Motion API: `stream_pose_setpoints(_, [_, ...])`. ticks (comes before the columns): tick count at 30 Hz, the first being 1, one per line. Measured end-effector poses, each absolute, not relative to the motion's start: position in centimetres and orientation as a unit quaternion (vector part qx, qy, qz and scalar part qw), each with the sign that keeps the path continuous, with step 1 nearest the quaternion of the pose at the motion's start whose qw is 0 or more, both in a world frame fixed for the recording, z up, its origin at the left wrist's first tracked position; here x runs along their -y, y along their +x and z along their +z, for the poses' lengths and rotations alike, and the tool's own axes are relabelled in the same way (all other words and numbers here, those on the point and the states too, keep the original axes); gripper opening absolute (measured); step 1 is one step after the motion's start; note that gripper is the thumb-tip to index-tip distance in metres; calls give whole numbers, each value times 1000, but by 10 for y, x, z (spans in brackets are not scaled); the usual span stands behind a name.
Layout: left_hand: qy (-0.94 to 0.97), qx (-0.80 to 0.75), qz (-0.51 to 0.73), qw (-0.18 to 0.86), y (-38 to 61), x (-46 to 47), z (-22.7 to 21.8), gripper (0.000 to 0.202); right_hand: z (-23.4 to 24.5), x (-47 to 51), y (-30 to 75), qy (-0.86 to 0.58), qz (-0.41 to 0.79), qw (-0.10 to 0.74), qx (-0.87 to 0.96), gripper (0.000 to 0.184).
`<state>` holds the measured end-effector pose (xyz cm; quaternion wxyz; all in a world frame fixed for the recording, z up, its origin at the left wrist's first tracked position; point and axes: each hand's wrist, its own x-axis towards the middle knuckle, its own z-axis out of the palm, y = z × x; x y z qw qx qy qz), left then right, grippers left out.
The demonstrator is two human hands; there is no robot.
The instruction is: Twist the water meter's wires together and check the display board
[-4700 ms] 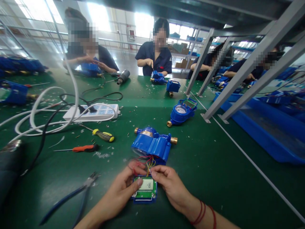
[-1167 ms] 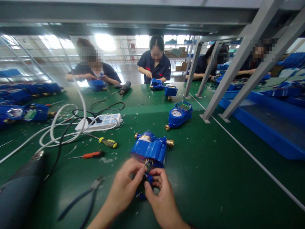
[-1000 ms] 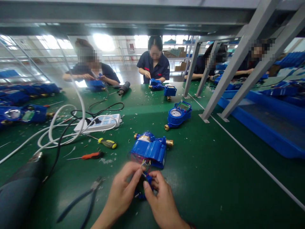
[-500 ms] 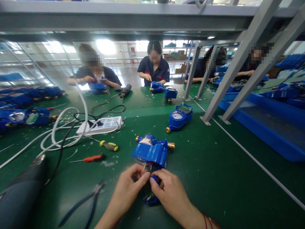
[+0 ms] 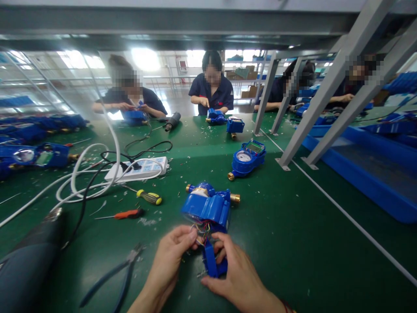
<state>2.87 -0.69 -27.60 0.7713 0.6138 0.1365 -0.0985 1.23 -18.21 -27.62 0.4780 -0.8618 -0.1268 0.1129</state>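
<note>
Right in front of me lies a blue water meter [image 5: 206,206] with brass pipe ends, its wiring side towards me. Thin coloured wires [image 5: 204,227] run from it to a small blue housing [image 5: 211,258]. My right hand [image 5: 239,269] grips that housing between thumb and fingers, tilted on its side. Thumb and fingertips of my left hand [image 5: 176,250] are pinched together on the wires, left of the housing. The fingertips partly hide what they hold. Diagonal cutters [image 5: 128,263] with dark handles lie left of my left hand.
To the left are an orange screwdriver [image 5: 128,214], a yellow screwdriver [image 5: 149,197], a power strip [image 5: 146,168] with looped cables and a heat gun [image 5: 35,256]. Another meter [image 5: 248,158] lies ahead. Metal posts [image 5: 321,104] and a blue tray [image 5: 374,174] stand right. Co-workers [image 5: 211,87] sit opposite.
My right hand has turned the blue housing onto its side and shifted its thumb lower. My left hand has drawn slightly left, away from the right hand, fingertips still at the wires.
</note>
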Motion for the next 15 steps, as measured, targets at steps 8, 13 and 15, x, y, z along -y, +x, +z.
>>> stream_pose_setpoints(8, [584, -121, -94, 797, 29, 3, -280, 20, -261, 194, 22, -770, 143, 611, 116, 34])
stream_pose_setpoints(13, [605, -109, -93, 783, 29, 7, -282, 21, -263, 195, 24, -748, 136, 639, 112, 30])
stream_pose_setpoints(15, [649, -110, -77, 749, 22, -4, -276, 31, -264, 195, 24, -744, 139, 645, 104, 30])
